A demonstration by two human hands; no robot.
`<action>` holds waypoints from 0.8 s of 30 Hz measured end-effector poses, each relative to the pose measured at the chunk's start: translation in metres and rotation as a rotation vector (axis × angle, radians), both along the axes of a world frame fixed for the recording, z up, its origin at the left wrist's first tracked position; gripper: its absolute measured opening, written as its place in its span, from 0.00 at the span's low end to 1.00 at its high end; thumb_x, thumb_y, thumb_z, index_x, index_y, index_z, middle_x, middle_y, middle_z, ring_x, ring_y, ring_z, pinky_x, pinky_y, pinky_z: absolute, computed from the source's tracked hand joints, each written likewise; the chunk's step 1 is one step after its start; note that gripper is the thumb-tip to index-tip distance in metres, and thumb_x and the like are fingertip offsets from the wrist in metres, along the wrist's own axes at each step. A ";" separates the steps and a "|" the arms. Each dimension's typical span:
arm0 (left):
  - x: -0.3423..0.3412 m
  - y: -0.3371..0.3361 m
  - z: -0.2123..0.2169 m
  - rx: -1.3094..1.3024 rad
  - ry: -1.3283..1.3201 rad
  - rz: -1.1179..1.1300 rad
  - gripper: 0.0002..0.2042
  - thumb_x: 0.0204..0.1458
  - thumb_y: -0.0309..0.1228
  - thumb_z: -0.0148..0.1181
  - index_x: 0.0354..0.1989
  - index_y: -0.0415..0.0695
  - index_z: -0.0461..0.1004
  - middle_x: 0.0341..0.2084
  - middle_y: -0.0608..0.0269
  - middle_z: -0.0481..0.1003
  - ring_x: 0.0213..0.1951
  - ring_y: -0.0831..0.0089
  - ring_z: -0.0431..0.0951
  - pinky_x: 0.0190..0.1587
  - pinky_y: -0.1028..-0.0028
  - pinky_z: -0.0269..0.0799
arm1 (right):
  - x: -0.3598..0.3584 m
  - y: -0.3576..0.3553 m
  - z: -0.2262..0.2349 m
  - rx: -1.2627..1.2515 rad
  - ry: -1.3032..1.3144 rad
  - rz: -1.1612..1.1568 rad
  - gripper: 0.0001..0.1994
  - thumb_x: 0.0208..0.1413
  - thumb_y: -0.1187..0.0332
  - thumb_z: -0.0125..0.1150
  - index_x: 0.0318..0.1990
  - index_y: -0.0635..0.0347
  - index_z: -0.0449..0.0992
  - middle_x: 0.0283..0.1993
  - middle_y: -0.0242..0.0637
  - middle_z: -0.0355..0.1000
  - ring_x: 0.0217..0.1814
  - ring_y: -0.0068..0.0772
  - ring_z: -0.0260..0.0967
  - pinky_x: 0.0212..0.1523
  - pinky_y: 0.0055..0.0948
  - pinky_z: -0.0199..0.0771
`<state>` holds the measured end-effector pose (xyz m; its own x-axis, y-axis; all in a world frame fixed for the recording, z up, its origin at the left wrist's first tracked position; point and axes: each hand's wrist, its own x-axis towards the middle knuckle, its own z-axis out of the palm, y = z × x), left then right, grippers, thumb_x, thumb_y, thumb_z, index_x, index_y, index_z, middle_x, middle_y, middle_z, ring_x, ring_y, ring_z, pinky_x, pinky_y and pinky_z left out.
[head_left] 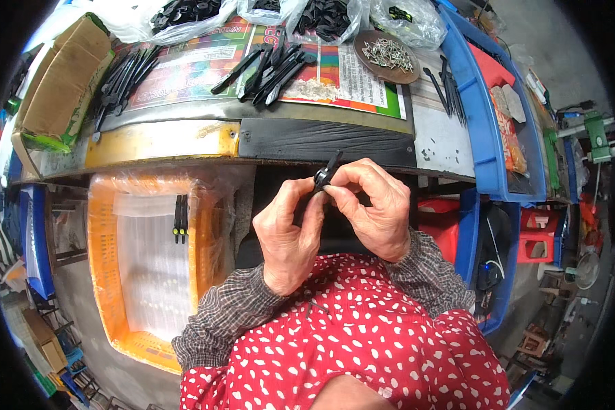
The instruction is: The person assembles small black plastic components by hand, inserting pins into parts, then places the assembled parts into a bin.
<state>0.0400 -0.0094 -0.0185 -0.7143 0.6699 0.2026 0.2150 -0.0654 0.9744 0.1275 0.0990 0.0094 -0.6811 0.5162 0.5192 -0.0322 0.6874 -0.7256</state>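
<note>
Fingers (352, 175) of left hand (285, 236) and right hand (381, 212) pinch a black part (331, 165), contact partly hidden; uneven pressure could pop it loose.

Near fisheye view, downward from the head.

Red garment (362, 321) with white spots, 2 grey-checked sleeves (229, 318), orange crate (106, 266), blue tray (482, 137), black part (332, 162), brown dish (404, 76)

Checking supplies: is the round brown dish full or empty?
The dish is partly filled: small silvery pieces cover its middle, leaving bare brown around.
</note>
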 end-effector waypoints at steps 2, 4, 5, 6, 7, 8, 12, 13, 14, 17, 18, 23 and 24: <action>-0.002 -0.001 -0.002 0.001 0.025 -0.025 0.06 0.51 0.19 0.59 0.37 0.35 0.72 0.25 0.60 0.76 0.24 0.80 0.74 0.27 0.81 0.69 | 0.002 0.002 -0.006 -0.106 -0.016 0.026 0.07 0.47 0.80 0.63 0.33 0.65 0.71 0.28 0.36 0.69 0.25 0.24 0.70 0.24 0.22 0.70; -0.003 -0.002 -0.003 0.002 0.049 -0.051 0.05 0.54 0.20 0.58 0.37 0.35 0.71 0.26 0.66 0.76 0.22 0.87 0.70 0.23 0.85 0.67 | 0.003 0.001 -0.006 -0.213 -0.032 0.049 0.08 0.49 0.80 0.63 0.35 0.65 0.70 0.28 0.35 0.69 0.26 0.21 0.70 0.24 0.20 0.70; -0.002 -0.003 -0.003 -0.010 -0.009 -0.076 0.05 0.54 0.20 0.58 0.38 0.36 0.71 0.26 0.66 0.76 0.22 0.87 0.70 0.23 0.85 0.67 | 0.002 -0.001 -0.004 -0.526 0.010 0.067 0.09 0.51 0.79 0.62 0.38 0.65 0.69 0.29 0.33 0.69 0.26 0.18 0.69 0.23 0.18 0.70; -0.002 -0.003 -0.003 -0.023 -0.067 -0.101 0.05 0.55 0.21 0.57 0.38 0.36 0.71 0.26 0.66 0.76 0.22 0.87 0.70 0.24 0.85 0.66 | 0.001 -0.003 -0.002 -0.839 0.054 0.083 0.11 0.53 0.79 0.61 0.41 0.65 0.67 0.29 0.32 0.69 0.26 0.16 0.69 0.22 0.15 0.70; -0.002 -0.003 -0.001 -0.022 -0.068 -0.101 0.05 0.55 0.21 0.57 0.38 0.36 0.71 0.26 0.66 0.76 0.22 0.87 0.70 0.24 0.85 0.66 | 0.002 0.001 -0.002 -0.838 0.053 0.082 0.11 0.53 0.79 0.61 0.41 0.65 0.67 0.29 0.32 0.69 0.26 0.16 0.69 0.22 0.15 0.70; -0.002 -0.003 0.003 -0.017 -0.178 -0.130 0.04 0.56 0.21 0.56 0.39 0.36 0.71 0.26 0.65 0.76 0.23 0.87 0.70 0.24 0.86 0.66 | 0.003 0.007 -0.002 -0.904 -0.024 0.129 0.12 0.53 0.78 0.61 0.43 0.65 0.65 0.29 0.32 0.69 0.25 0.15 0.68 0.21 0.14 0.69; -0.001 -0.003 0.008 0.064 -0.412 -0.234 0.04 0.58 0.22 0.54 0.39 0.36 0.70 0.26 0.65 0.76 0.23 0.87 0.70 0.24 0.86 0.65 | 0.005 0.009 0.006 -0.972 -0.113 0.191 0.08 0.56 0.76 0.59 0.40 0.67 0.67 0.29 0.32 0.69 0.20 0.14 0.65 0.18 0.12 0.65; -0.001 -0.004 0.009 0.063 -0.411 -0.232 0.04 0.58 0.22 0.54 0.39 0.36 0.70 0.26 0.65 0.76 0.23 0.87 0.70 0.24 0.86 0.65 | 0.005 0.009 0.007 -0.960 -0.130 0.217 0.06 0.56 0.76 0.58 0.39 0.67 0.69 0.29 0.32 0.69 0.20 0.13 0.64 0.18 0.12 0.64; -0.002 -0.003 0.009 0.069 -0.435 -0.241 0.04 0.58 0.22 0.54 0.39 0.36 0.70 0.26 0.65 0.76 0.23 0.86 0.70 0.23 0.86 0.65 | 0.006 0.010 0.006 -0.962 -0.132 0.214 0.06 0.56 0.76 0.58 0.39 0.67 0.69 0.29 0.32 0.69 0.20 0.13 0.64 0.18 0.12 0.64; 0.000 -0.001 0.007 0.080 -0.467 -0.235 0.03 0.57 0.21 0.55 0.37 0.35 0.71 0.24 0.65 0.76 0.22 0.87 0.70 0.22 0.86 0.64 | 0.008 0.011 0.003 -0.895 -0.172 0.195 0.05 0.57 0.75 0.58 0.36 0.68 0.70 0.29 0.32 0.70 0.21 0.12 0.64 0.18 0.12 0.63; 0.001 -0.002 0.008 0.086 -0.472 -0.219 0.03 0.55 0.20 0.56 0.36 0.35 0.72 0.23 0.66 0.75 0.21 0.87 0.70 0.21 0.85 0.64 | 0.008 0.010 0.005 -0.904 -0.164 0.200 0.05 0.57 0.75 0.58 0.37 0.69 0.70 0.29 0.31 0.69 0.21 0.12 0.64 0.18 0.12 0.64; 0.002 0.000 0.004 0.104 -0.465 -0.232 0.03 0.58 0.22 0.54 0.38 0.36 0.70 0.25 0.65 0.75 0.22 0.86 0.70 0.22 0.86 0.64 | 0.003 -0.002 -0.004 -0.877 -0.079 0.106 0.06 0.57 0.76 0.58 0.38 0.70 0.70 0.30 0.31 0.69 0.24 0.12 0.66 0.18 0.12 0.64; 0.002 0.000 0.004 0.122 -0.499 -0.230 0.03 0.58 0.23 0.54 0.37 0.36 0.70 0.25 0.65 0.75 0.22 0.86 0.70 0.21 0.87 0.64 | 0.001 -0.004 -0.005 -0.885 -0.054 0.096 0.06 0.57 0.76 0.58 0.38 0.70 0.69 0.30 0.31 0.69 0.25 0.12 0.67 0.18 0.12 0.64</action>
<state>0.0423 -0.0097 -0.0141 -0.5813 0.8129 -0.0364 -0.3034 -0.1751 0.9366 0.1289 0.0954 0.0044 -0.7542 0.6522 -0.0768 -0.0108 -0.1292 -0.9916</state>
